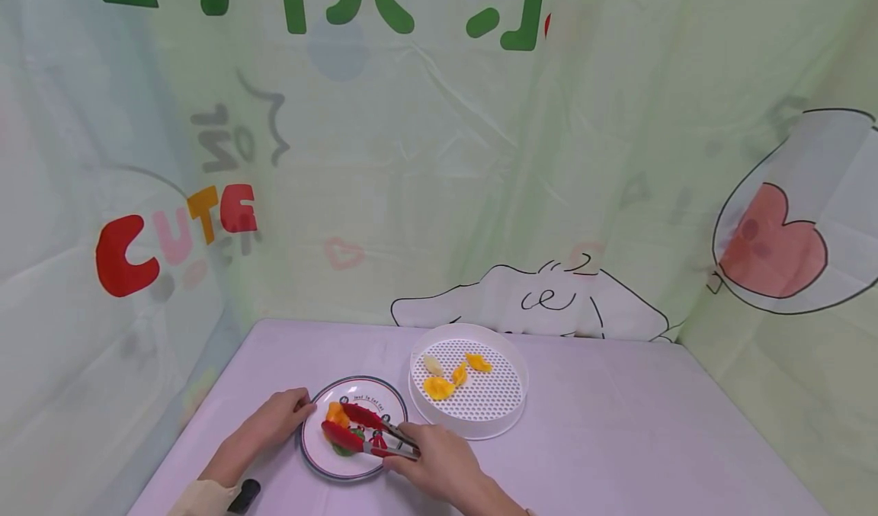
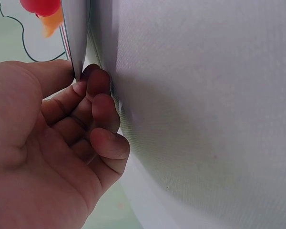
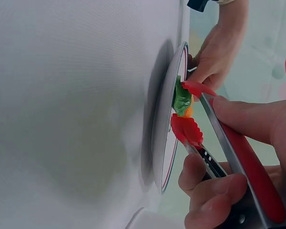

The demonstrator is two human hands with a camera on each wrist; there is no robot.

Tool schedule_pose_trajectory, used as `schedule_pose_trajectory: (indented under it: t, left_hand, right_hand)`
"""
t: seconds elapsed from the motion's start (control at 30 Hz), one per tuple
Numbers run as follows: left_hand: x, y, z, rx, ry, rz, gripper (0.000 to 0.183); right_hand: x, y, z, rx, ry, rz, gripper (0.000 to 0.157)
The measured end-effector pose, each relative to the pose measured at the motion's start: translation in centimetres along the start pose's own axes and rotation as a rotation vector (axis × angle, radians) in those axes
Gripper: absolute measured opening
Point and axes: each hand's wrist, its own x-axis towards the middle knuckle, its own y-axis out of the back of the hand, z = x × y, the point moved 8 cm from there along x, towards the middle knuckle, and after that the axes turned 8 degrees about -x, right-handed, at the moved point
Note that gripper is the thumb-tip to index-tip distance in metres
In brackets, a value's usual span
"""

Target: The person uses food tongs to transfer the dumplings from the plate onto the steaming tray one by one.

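Tongs [image 1: 345, 437] of red-tipped metal, parted, gripped by the right hand [image 1: 446, 459], are straddling a lumpy orange piece [image 1: 337, 414] — the left hand [image 1: 280, 417] is pinching a round white blue-rimmed plate [image 1: 320, 455].

One left hand [image 1: 277, 418], one right hand [image 1: 444, 461], one pair of tongs [image 1: 345, 437], one plate [image 1: 329, 461], one perforated tray [image 1: 469, 427].
The tray, at lower centre, carries four pieces: three yellow pieces [image 1: 437, 388] and one pale piece [image 1: 432, 363]; the plate, lower left of centre, shows one orange piece [image 1: 337, 413] and one green piece [image 3: 182, 99]. Left of the frame: four letters spelling CUTE [image 1: 120, 261].
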Motion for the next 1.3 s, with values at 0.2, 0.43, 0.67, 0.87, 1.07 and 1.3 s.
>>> schedule_pose_trajectory:
  t: [0.2, 0.43, 0.67, 0.87, 1.07, 1.3]
  left_hand:
    - [-0.2, 0.2, 0.2, -0.006, 0.01, 0.001, 0.014]
    - [-0.3, 0.2, 0.3, -0.014, -0.022, 0.011, 0.015]
    - [0.1, -0.1, -0.2, -0.009, -0.006, 0.011, 0.013]
    - [-0.2, 0.0, 0.1, -0.013, -0.016, 0.013, 0.013]
    - [-0.4, 0.1, 0.4, -0.009, -0.021, 0.025, 0.012]
    - [-0.4, 0.1, 0.4, -0.008, -0.03, 0.03, 0.012]
  right_hand:
    - [-0.2, 1.0, -0.2, 0.011, 0.001, 0.038, 0.055]
    - [-0.2, 2.3, 0.2, 0.016, 0.012, 0.084, 0.059]
    - [-0.7, 3.8, 0.7, -0.007, 0.025, 0.15, 0.06]
    - [-1.2, 4.8, 1.4, -0.012, 0.004, 0.172, 0.062]
    - [-1.7, 5.9, 2.3, -0.045, -0.011, 0.217, 0.062]
    - [-2.2, 7.1, 2.9, -0.076, -0.002, 0.259, 0.06]
